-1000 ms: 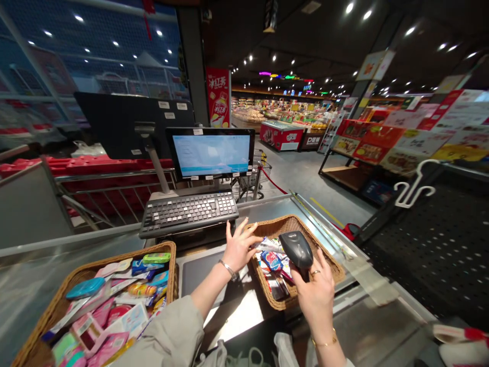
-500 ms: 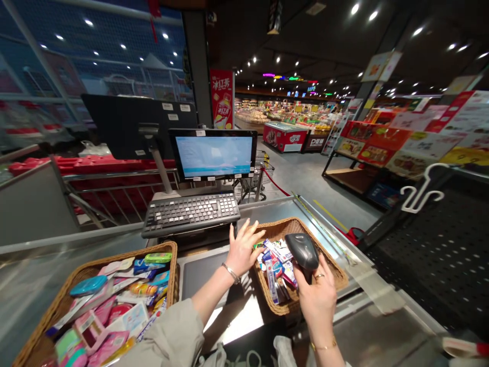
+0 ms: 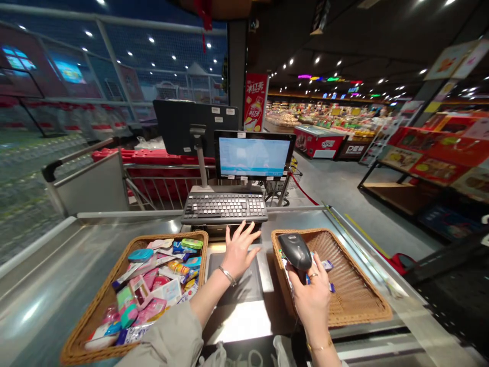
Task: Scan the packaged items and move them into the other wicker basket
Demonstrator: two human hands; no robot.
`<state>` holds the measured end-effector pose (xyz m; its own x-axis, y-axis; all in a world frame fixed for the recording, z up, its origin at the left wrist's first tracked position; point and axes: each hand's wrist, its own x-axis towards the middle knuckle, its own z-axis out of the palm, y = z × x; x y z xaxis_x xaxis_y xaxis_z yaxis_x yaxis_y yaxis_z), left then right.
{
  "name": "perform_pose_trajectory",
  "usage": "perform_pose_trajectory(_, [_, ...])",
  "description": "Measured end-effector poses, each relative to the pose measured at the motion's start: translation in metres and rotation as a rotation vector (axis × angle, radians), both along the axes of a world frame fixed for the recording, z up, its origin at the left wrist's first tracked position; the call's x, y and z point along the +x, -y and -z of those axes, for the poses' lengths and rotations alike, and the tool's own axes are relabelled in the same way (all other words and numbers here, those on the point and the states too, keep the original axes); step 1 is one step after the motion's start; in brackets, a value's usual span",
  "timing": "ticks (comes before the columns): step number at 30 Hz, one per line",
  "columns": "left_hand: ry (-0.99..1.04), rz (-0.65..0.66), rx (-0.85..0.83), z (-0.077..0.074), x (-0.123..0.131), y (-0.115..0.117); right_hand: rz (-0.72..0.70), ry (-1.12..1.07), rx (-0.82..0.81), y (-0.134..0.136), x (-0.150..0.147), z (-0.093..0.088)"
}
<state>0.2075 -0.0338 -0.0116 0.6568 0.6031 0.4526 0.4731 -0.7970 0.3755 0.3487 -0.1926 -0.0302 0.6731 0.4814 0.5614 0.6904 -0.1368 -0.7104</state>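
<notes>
My right hand (image 3: 311,295) is closed round the grip of a black handheld barcode scanner (image 3: 295,251), held over the left part of the right wicker basket (image 3: 355,295). A few small packets (image 3: 326,265) show in that basket beside the hand. My left hand (image 3: 239,251) is open with fingers spread, hovering over the flat scanner plate (image 3: 244,285) just in front of the keyboard (image 3: 224,207). It holds nothing. The left wicker basket (image 3: 95,318) is full of several small colourful packets (image 3: 153,285).
A lit monitor (image 3: 254,155) stands behind the keyboard, with a dark screen back (image 3: 191,125) to its left. The steel counter (image 3: 49,285) runs left and right. A metal railing (image 3: 153,188) and red carts lie behind. Store shelves (image 3: 431,168) stand at right.
My view has turned left, so everything sits further right in frame. My left hand has moved off the right basket's rim to above the scanner plate. The right hand still holds the scanner.
</notes>
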Motion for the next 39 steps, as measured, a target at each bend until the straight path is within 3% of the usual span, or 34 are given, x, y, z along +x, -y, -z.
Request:
perform_pose_trajectory(12, [-0.051, -0.228, -0.022, 0.01, -0.088, -0.003, -0.248, 0.071, -0.059, -0.031, -0.048, 0.007])
perform_pose_trajectory(29, [-0.16, -0.569, -0.066, 0.033, -0.204, 0.008, -0.457, 0.063, -0.143, -0.059, -0.108, 0.02])
perform_pose_trajectory(39, [-0.218, -0.679, -0.119, 0.045, -0.245, 0.012, -0.548, 0.124, -0.187, -0.065, -0.124, 0.026])
